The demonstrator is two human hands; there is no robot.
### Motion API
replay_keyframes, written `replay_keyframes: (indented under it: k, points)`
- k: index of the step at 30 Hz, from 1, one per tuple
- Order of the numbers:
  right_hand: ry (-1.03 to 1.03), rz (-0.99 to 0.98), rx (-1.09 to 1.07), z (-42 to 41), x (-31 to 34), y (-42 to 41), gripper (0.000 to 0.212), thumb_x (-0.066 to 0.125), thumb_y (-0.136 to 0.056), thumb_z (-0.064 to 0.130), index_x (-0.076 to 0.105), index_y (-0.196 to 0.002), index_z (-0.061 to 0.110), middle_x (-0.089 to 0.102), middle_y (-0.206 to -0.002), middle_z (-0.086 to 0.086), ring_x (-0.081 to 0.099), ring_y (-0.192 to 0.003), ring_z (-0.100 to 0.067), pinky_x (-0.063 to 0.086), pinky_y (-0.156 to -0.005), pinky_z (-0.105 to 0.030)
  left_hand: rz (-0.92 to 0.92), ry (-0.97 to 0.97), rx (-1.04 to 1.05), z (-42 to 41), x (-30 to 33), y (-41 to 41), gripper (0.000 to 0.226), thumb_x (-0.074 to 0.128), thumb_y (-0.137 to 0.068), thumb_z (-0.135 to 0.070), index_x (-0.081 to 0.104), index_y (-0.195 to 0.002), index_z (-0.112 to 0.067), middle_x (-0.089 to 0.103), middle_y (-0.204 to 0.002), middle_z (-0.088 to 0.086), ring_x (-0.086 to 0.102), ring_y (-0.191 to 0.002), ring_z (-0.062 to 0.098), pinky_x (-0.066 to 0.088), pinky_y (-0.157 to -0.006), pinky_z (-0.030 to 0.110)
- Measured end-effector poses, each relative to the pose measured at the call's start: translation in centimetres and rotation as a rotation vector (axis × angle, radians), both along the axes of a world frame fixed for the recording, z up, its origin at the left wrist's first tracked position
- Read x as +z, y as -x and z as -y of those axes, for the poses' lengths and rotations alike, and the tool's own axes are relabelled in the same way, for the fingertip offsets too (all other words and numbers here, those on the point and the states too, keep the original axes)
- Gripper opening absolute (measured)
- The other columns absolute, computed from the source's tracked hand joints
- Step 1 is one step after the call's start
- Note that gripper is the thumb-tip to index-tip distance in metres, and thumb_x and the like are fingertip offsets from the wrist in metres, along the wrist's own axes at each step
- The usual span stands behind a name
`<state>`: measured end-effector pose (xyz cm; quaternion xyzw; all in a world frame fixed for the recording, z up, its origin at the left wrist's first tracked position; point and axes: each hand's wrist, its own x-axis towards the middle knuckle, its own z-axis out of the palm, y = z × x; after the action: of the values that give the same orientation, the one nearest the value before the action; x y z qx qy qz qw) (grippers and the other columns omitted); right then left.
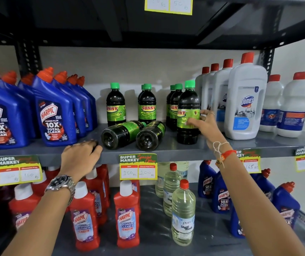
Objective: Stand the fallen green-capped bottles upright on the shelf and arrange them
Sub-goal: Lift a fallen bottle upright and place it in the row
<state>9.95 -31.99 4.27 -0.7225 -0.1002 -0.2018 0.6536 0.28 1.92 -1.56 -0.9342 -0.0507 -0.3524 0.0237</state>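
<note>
Two dark green-capped bottles lie on their sides on the grey shelf (170, 145), bases toward me: the left fallen bottle (119, 134) and the right fallen bottle (150, 135). Behind them stand upright ones, a single bottle (116, 104), a pair (147, 104) and a group at the right. My right hand (202, 121) wraps the front upright bottle (188, 113) of that group. My left hand (81, 154) rests palm down on the shelf's front edge, just left of the left fallen bottle, fingers curled; whether something small is under the fingers is hidden.
Blue Harpic bottles (53, 111) crowd the shelf's left side. White Domex bottles (244, 104) stand right. Price tags (138, 166) hang on the shelf edge. Below are red Harpic bottles (127, 217) and clear bottles (183, 215).
</note>
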Motion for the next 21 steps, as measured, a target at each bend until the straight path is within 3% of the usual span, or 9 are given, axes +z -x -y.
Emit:
replay_keyframes:
  k: [1, 4, 5, 8, 11, 15, 17, 21]
  points:
    - [0.065, 0.011, -0.032, -0.1, 0.0, 0.2, 0.072, 0.082, -0.065, 0.018, 0.033, -0.118, 0.012, 0.049, -0.126, -0.015, 0.053, -0.109, -0.025, 0.044, -0.096, -0.036, 0.0, -0.018, 0.004, 0.0, 0.0, 0.0, 0.034, 0.035, -0.09, -0.032, 0.061, -0.106, -0.017, 0.067, -0.105, 0.004, 0.061, -0.089, 0.023, 0.032, -0.068, 0.032]
    - [0.513, 0.098, -0.386, -1.4, -0.5, 0.9, 0.117, 0.08, -0.049, 0.06, 0.024, -0.134, 0.001, 0.039, -0.135, -0.018, 0.038, -0.127, -0.036, 0.036, -0.104, -0.045, 0.063, 0.036, -0.008, 0.0, -0.1, -0.1, 0.038, 0.031, -0.09, -0.033, 0.063, -0.1, -0.016, 0.069, -0.092, 0.005, 0.06, -0.078, 0.023, 0.032, -0.065, 0.031]
    - [0.58, 0.12, -0.482, -2.0, -0.7, 1.2, 0.125, 0.078, -0.047, 0.066, 0.021, -0.136, -0.001, 0.036, -0.138, -0.02, 0.035, -0.128, -0.038, 0.036, -0.103, -0.047, 0.078, 0.049, -0.011, 0.0, -0.1, -0.1, 0.038, 0.031, -0.09, -0.033, 0.064, -0.098, -0.016, 0.069, -0.089, 0.005, 0.059, -0.075, 0.023, 0.032, -0.064, 0.031]
    - [0.551, 0.211, -0.582, -2.8, -0.8, 1.3, 0.11, 0.084, -0.051, 0.051, 0.027, -0.13, -0.001, 0.045, -0.129, -0.019, 0.046, -0.121, -0.036, 0.044, -0.092, -0.041, 0.092, 0.059, -0.014, 0.0, -0.1, 0.0, 0.037, 0.032, -0.09, -0.032, 0.065, -0.098, -0.017, 0.069, -0.088, 0.005, 0.06, -0.076, 0.024, 0.033, -0.065, 0.031]
    - [0.366, 0.184, -0.426, -2.0, -0.5, 0.5, 0.085, 0.086, -0.054, 0.032, 0.033, -0.115, 0.006, 0.053, -0.111, -0.008, 0.056, -0.107, -0.03, 0.042, -0.084, -0.031, 0.066, 0.011, -0.005, 0.0, -0.2, -0.1, 0.039, 0.029, -0.089, -0.031, 0.063, -0.099, -0.016, 0.069, -0.093, 0.006, 0.061, -0.081, 0.025, 0.031, -0.066, 0.032]
    - [0.162, 0.119, -0.179, -1.1, -0.7, -0.6, 0.074, 0.084, -0.059, 0.017, 0.024, -0.104, 0.017, 0.05, -0.123, -0.017, 0.057, -0.109, -0.028, 0.045, -0.098, -0.036, 0.08, 0.044, -0.001, 0.2, -0.1, -0.2, 0.038, 0.031, -0.089, -0.03, 0.064, -0.101, -0.015, 0.07, -0.102, 0.007, 0.062, -0.089, 0.028, 0.031, -0.069, 0.033]
    - [0.205, 0.135, -0.197, -1.2, -1.0, -0.5, 0.075, 0.085, -0.058, 0.024, 0.028, -0.106, 0.015, 0.052, -0.121, -0.015, 0.055, -0.111, -0.028, 0.044, -0.096, -0.033, 0.08, 0.044, -0.005, 0.2, -0.1, -0.2, 0.038, 0.031, -0.089, -0.03, 0.064, -0.101, -0.014, 0.07, -0.102, 0.008, 0.062, -0.089, 0.028, 0.031, -0.069, 0.033]
    - [0.438, 0.144, -0.433, -1.5, -1.8, 0.0, 0.096, 0.084, -0.052, 0.05, 0.036, -0.123, 0.005, 0.048, -0.125, -0.015, 0.046, -0.12, -0.032, 0.042, -0.096, -0.041, 0.097, 0.051, -0.006, 0.2, -0.1, -0.2, 0.038, 0.033, -0.09, -0.03, 0.065, -0.102, -0.014, 0.07, -0.101, 0.008, 0.062, -0.088, 0.028, 0.032, -0.069, 0.033]
